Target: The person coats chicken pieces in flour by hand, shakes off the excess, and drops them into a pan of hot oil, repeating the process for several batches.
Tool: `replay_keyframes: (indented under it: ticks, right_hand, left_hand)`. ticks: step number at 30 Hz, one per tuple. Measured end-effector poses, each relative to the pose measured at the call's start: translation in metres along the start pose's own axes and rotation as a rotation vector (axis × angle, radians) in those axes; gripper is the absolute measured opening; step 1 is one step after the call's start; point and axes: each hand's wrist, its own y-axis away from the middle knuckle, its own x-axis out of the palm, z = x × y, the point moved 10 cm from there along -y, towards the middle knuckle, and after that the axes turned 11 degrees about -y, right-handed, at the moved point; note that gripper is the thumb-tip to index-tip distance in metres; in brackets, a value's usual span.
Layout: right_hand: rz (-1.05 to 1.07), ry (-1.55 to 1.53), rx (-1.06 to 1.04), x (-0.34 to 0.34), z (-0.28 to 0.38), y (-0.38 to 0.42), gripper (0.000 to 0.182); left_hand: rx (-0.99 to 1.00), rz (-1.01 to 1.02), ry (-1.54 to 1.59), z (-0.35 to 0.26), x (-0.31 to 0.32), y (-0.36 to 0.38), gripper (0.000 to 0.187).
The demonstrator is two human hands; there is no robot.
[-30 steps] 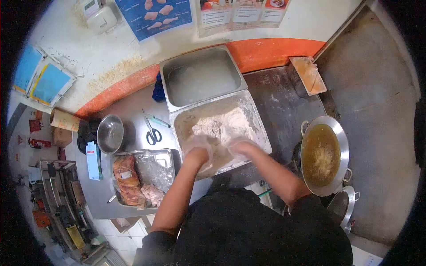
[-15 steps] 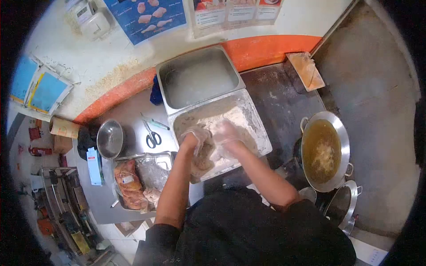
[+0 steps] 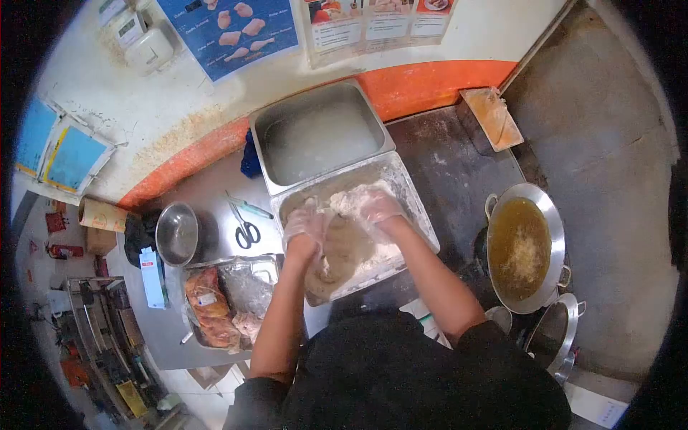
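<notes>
Both my hands wear clear plastic gloves and are inside a metal tray of flour [image 3: 419,228]. My left hand [image 3: 307,223] is at the tray's left side, its fingers cupped downward and partly hidden by the glove and flour. To the right, my right hand [image 3: 382,208] curls its fingers around a lumpy mass of white flour [image 3: 351,201] near the tray's far side. A stretch of thinner, greyish flour [image 3: 347,244] lies between my hands. Behind this tray stands another metal tray [image 3: 322,132] holding cloudy liquid.
Scissors [image 3: 248,233], a steel bowl [image 3: 177,233] and a tray with bagged raw meat [image 3: 213,308] lie left. On the right, a wide pan of oil [image 3: 519,215] has something frying in it; beside it is another pan [image 3: 550,331]. An orange-topped container [image 3: 494,120] stands back right.
My right hand has moved slightly right, and its fingers now curl at the flour mass. My left hand has shifted a little. More of the greyish tray middle shows between them.
</notes>
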Motion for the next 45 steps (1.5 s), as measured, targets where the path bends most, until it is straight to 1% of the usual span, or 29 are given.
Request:
replay_keyframes:
  ticks: [2,4,5,6,8,9,11,12,13,14,17,18,21,22,23,24,26,27,29,31,34,36,38,39,41,42,43,44,45]
  right_hand:
    - [-0.045,0.171,0.149,-0.009,-0.024,-0.008,0.037]
    - [-0.093,0.342,0.286,-0.017,-0.040,-0.013,0.042]
    - [-0.005,0.338,0.281,-0.006,-0.040,-0.016,0.048]
    - [0.081,0.334,0.276,0.009,-0.036,-0.019,0.054]
    - [0.223,0.279,0.222,0.044,-0.043,-0.031,0.059]
    - [0.281,0.230,0.175,0.070,-0.072,-0.044,0.059]
    - [0.348,0.220,0.109,0.092,-0.079,-0.045,0.057]
    - [0.353,0.257,0.087,0.095,-0.063,-0.037,0.055]
    - [0.366,0.306,-0.053,0.097,-0.044,-0.032,0.053]
    - [0.369,0.358,-0.195,0.098,-0.027,-0.026,0.054]
    - [0.073,-0.359,0.125,0.047,-0.030,-0.003,0.060]
    - [0.119,-0.528,0.143,0.031,0.002,0.012,0.070]
    - [0.209,0.292,0.288,-0.001,-0.028,0.011,0.082]
    - [0.196,0.344,0.120,-0.006,-0.009,0.015,0.087]
    - [0.232,0.410,0.233,0.000,-0.021,0.021,0.084]
    - [0.264,0.476,0.343,0.004,-0.035,0.024,0.082]
    - [0.393,0.437,0.358,0.032,-0.098,0.017,0.065]
    - [0.415,0.239,0.383,0.041,-0.098,0.024,0.061]
    - [0.451,-0.160,0.423,0.061,-0.092,0.038,0.052]
    - [0.380,-0.206,0.377,0.059,-0.085,0.040,0.044]
    - [0.247,-0.243,0.361,0.033,-0.073,0.036,0.044]
    - [0.127,-0.355,0.291,0.013,-0.074,0.038,0.048]
    - [0.001,-0.463,0.219,-0.008,-0.077,0.043,0.054]
    - [-0.065,-0.514,0.175,-0.018,-0.075,0.042,0.057]
    - [-0.055,-0.036,-0.047,-0.023,-0.059,0.029,0.061]
    - [-0.050,0.202,-0.157,-0.020,-0.052,0.023,0.064]
    - [-0.046,0.440,-0.265,-0.017,-0.027,0.023,0.066]
    - [0.128,0.472,-0.110,-0.003,-0.030,0.019,0.068]
    - [0.302,0.499,0.048,0.011,0.011,0.028,0.071]
  left_hand:
    - [-0.098,0.295,0.037,-0.006,0.018,0.010,0.038]
    - [-0.549,0.664,0.015,0.000,0.029,0.026,0.069]
    - [-0.418,0.565,-0.086,-0.004,0.051,0.024,0.076]
    - [-0.284,0.465,-0.186,-0.007,0.105,0.030,0.083]
    - [-0.384,0.470,-0.028,0.004,0.148,0.025,0.097]
    - [-0.435,0.468,0.049,0.009,0.168,0.023,0.105]
    - [-0.599,0.539,0.321,0.008,0.111,0.015,0.102]
    - [-0.509,0.377,0.348,0.023,0.154,0.007,0.096]
    - [-0.410,0.222,0.360,0.037,0.194,0.002,0.091]
    - [-0.498,0.286,0.635,0.034,0.173,0.008,0.089]
    - [-0.556,0.369,0.979,0.003,0.075,0.018,0.067]
    - [-0.685,0.324,1.206,0.008,0.089,0.035,0.062]
    - [-0.286,0.625,0.742,-0.020,0.075,0.052,0.043]
    - [-0.056,0.705,0.420,-0.043,0.063,0.050,0.041]
    - [0.171,0.772,0.090,-0.066,0.058,0.054,0.040]
    - [0.135,0.870,-0.091,-0.072,0.060,0.053,0.035]
    - [0.301,0.927,-0.052,-0.083,0.062,0.050,0.032]
    - [0.384,0.958,-0.030,-0.088,0.066,0.054,0.030]
    - [0.245,0.929,0.310,-0.061,0.114,0.058,0.030]
    - [0.098,0.810,0.386,-0.044,0.135,0.059,0.032]
    - [-0.556,0.566,0.813,-0.013,0.128,0.074,0.051]
    - [-0.030,0.232,0.194,-0.023,0.103,0.061,0.054]
    - [0.019,0.060,0.277,-0.021,0.099,0.068,0.047]
    - [-0.199,0.051,0.664,-0.012,0.074,0.061,0.038]
    - [-0.435,0.019,1.140,-0.012,0.045,0.053,0.037]
    - [-0.452,-0.001,1.233,-0.017,0.032,0.049,0.040]
    - [-0.432,0.054,1.176,-0.021,0.033,0.045,0.043]
    - [-0.409,0.107,1.117,-0.025,0.033,0.042,0.046]
    - [-0.350,0.229,0.905,-0.027,0.049,0.041,0.050]
